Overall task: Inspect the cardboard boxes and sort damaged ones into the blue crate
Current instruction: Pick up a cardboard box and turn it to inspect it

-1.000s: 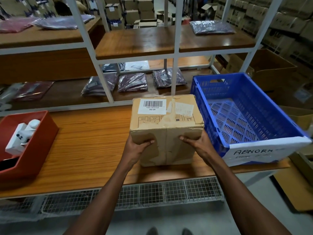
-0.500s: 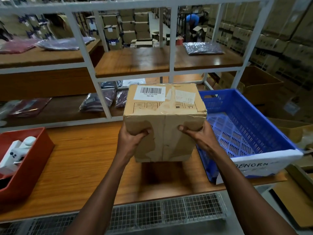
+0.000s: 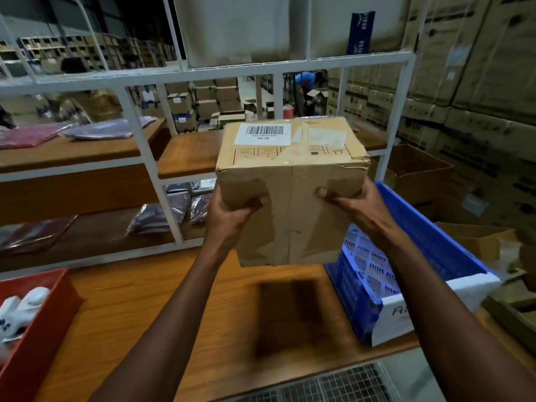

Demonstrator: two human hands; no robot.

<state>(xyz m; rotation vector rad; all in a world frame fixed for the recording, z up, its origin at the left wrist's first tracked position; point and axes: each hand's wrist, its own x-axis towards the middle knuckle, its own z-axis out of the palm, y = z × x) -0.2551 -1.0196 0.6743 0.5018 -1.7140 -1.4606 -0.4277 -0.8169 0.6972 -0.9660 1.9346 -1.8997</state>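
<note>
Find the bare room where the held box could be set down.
Free: the wooden table between the red bin and the blue crate, under the box that the left hand and right hand hold. The crate's floor shows bare. Crowded: the lower shelf with bagged clothes.

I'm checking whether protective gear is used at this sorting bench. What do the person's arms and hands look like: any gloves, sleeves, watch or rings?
Both forearms are bare as far as the picture shows, with no sleeve in view. The left hand and the right hand wear no gloves. No watch, wristband or bracelet shows on either wrist. No ring shows on the visible fingers; most are hidden behind the box.
</note>
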